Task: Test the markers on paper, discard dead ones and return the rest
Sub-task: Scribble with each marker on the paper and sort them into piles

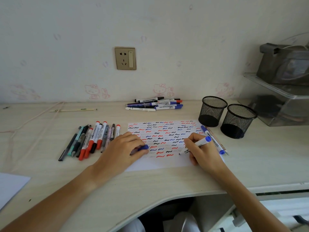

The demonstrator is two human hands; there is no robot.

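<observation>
A white test sheet [167,162] covered in red, blue and black squiggles lies on the desk. My right hand [199,152] grips a blue-ended marker [202,142], its tip down on the sheet's lower rows. My left hand [124,148] rests on the sheet's left edge and holds a blue cap [143,147]. A row of markers and pens [91,139] lies left of the sheet. Another pile of markers [154,104] sits by the wall. A blue marker and a thin pen [215,141] lie along the sheet's right edge.
Two black mesh pen cups [212,111] [238,120] stand at the right rear. A clear plastic organiser [275,101] with a grey bag on top stands at the far right. A cable [33,118] runs over the left desk. Loose paper [10,186] lies at the front left edge.
</observation>
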